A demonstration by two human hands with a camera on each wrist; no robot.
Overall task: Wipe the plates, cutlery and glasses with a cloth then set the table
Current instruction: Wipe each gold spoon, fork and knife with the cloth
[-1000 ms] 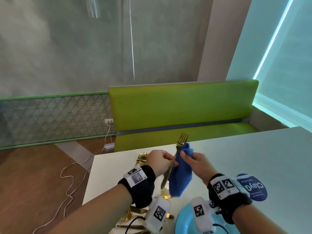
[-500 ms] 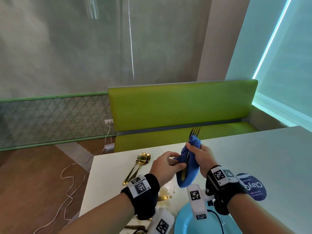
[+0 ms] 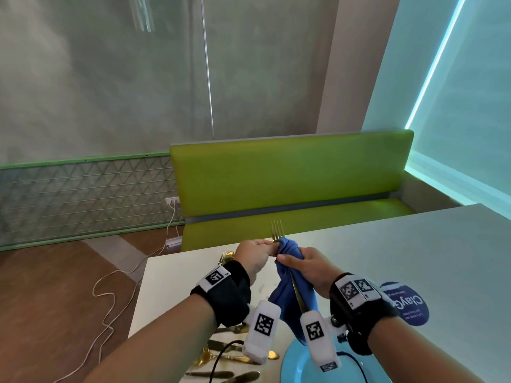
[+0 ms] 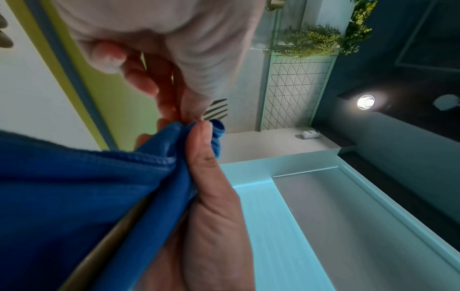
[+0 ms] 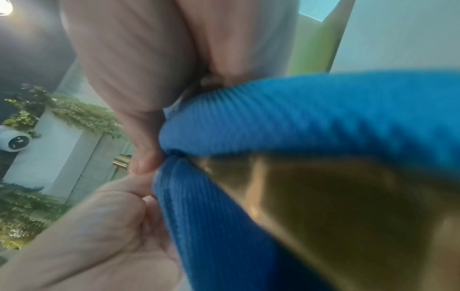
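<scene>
Got the fork [image 3: 277, 230] tines-up over the tabletop [image 3: 387, 250], left hand [image 3: 253, 255] fingers pinching its neck, right hand [image 3: 302, 268] at 3 o'clock squeezing the cloth [image 3: 287, 294] round the handle, so I'd grip snug and drag slow.

Gold fork [image 3: 277, 230] upright, tines up, blue cloth [image 3: 290, 288] wrapped round its handle

The blue cloth [image 3: 293, 294] wraps the gold fork [image 3: 277, 230], hiding all but the tines and a strip of handle. The blue plate [image 3: 297, 366] and the gold cutlery [image 3: 235, 355] run off the bottom edge, partly behind the wrist cameras. The right wrist view is blurred.
</scene>
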